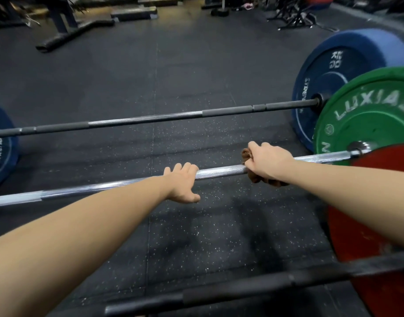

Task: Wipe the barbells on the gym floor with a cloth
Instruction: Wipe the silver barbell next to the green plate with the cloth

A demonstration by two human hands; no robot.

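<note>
**Both hands on the silver bar**

Your left hand (181, 183) curls its fingers over the silver barbell (221, 172), which lies on the gym floor (196, 65) from 9 o'clock to 3 o'clock before you. Toward 2 o'clock, your right hand (270, 163) clutches the brown cloth (247, 155) bunched round the same bar, near the green plate (368, 117). A black barbell (150, 118) lies beyond, at 12 o'clock.
</note>
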